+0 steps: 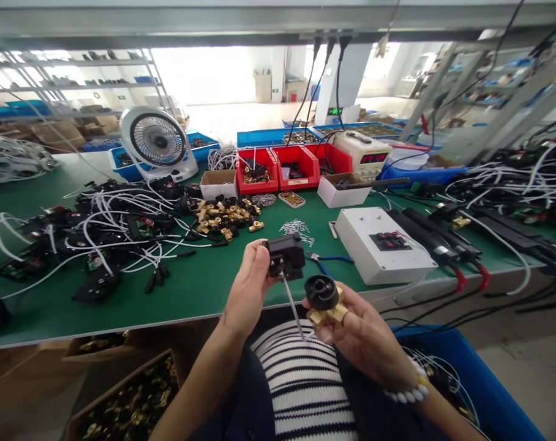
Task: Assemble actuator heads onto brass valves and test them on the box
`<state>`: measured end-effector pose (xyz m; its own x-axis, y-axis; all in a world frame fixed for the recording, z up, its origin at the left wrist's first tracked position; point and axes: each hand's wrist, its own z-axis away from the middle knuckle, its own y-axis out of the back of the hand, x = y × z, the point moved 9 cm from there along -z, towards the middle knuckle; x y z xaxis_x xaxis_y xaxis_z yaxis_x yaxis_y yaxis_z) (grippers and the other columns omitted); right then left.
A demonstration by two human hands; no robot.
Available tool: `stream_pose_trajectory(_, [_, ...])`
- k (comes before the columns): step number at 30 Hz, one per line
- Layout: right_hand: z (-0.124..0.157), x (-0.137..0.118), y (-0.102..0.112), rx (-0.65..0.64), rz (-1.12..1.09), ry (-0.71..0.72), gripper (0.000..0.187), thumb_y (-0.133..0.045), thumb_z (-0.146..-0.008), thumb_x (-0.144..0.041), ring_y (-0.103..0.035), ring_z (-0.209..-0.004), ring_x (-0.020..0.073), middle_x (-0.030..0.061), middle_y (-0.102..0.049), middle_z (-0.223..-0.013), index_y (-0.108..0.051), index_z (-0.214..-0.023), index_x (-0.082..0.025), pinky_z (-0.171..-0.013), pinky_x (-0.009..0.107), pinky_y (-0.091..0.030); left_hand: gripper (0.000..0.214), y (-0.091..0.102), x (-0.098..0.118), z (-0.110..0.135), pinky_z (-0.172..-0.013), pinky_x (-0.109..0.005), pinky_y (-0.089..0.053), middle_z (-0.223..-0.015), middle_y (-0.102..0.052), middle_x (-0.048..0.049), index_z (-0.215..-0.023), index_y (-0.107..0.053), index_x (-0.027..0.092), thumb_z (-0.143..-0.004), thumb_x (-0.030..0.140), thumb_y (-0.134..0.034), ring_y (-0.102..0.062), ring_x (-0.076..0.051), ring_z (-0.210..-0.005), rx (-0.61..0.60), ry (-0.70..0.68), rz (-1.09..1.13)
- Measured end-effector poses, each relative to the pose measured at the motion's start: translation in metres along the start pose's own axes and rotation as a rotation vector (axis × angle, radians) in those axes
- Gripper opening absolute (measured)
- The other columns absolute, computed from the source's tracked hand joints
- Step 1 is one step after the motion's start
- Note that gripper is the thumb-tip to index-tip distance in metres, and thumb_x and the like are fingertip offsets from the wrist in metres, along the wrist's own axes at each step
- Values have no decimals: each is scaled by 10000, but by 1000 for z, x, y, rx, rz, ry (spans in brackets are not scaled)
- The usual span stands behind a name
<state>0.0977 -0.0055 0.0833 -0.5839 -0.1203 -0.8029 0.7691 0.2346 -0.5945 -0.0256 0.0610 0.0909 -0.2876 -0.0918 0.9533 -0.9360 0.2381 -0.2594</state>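
My left hand [249,278] is closed around a black plastic housing [286,254], held over the bench's front edge. A pale cable [293,305] hangs down from that housing toward my lap. Just to the right and slightly lower, my right hand [358,327] grips a brass valve [327,315] with a round black cap [321,291] on top. The two parts are apart from each other. Behind them on the green bench [223,278] lie blue-handled pliers [330,258] and a small pile of short white wires [298,230].
A heap of black housings with white cables [135,220] covers the left. Brass valves [227,215] lie mid-bench, before red bins [299,168]. A white test box [383,245] and black cylinders [425,236] stand right. A fan [158,144] and power supply [363,153] stand behind.
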Motion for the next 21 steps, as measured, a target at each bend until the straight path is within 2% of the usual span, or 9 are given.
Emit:
stream_pose_trajectory(2, [0, 0, 2, 26, -6, -11, 356, -827, -764, -403, -573, -648, 95, 39, -702, -997, -724, -1081, -279, -631, 202, -518, 353, -7, 21, 14, -901, -332, -556, -1236, -617, -82, -1092, -438, 226, -946, 540, -509, -631, -193, -1101, -5, -137, -21])
stream_pose_trajectory(4, [1, 1, 4, 47, -6, -18, 366, -826, -751, -443, -564, -652, 98, 20, -683, -954, -730, -1071, -295, -628, 194, -514, 326, -16, 40, 29, -1019, -400, -507, -1368, -542, -95, -1110, -409, 246, -934, 466, -572, -567, -220, -1232, -28, -307, -121])
stream_pose_trajectory(7, [3, 5, 8, 60, -11, -38, 321, -806, -750, -488, -569, -657, 116, 4, -666, -879, -740, -1017, -324, -640, 209, -510, 490, -26, 60, 48, -1103, -464, -438, -1437, -460, -123, -1283, -383, 247, -892, 385, -645, -470, -272, -1339, -30, -545, -279])
stream_pose_trajectory(9, [6, 7, 12, 67, -7, -48, 308, -802, -737, -513, -573, -656, 136, 4, -670, -856, -740, -976, -330, -634, 229, -508, 657, -29, 68, 56, -1117, -472, -425, -1440, -446, -127, -1404, -334, 243, -854, 339, -681, -435, -298, -1367, -7, -653, -361])
stream_pose_trajectory(14, [11, 10, 14, 34, -14, -90, 398, -797, -730, -528, -601, -712, 151, 8, -688, -885, -716, -1057, -316, -695, 252, -518, 1009, -36, 80, 67, -1034, -464, -511, -1474, -432, -168, -1526, -204, 191, -708, 276, -788, -506, -343, -1300, 41, -816, -510])
stream_pose_trajectory(17, [12, 8, 11, 22, -116, -93, 368, -822, -729, -448, -633, -816, 151, 5, -698, -960, -724, -1048, -293, -736, 238, -520, 1062, -38, 83, 70, -1056, -459, -499, -1475, -442, -178, -1532, -198, 167, -662, 219, -805, -536, -337, -1274, 47, -860, -531])
stream_pose_trajectory(21, [12, 7, 6, 12, -183, -89, 347, -826, -733, -382, -663, -880, 184, 19, -712, -1008, -731, -1052, -280, -796, 294, -542, 1093, -42, 84, 73, -1094, -412, -478, -1443, -471, -172, -1533, -186, 144, -652, 208, -830, -507, -306, -1310, -15, -913, -544])
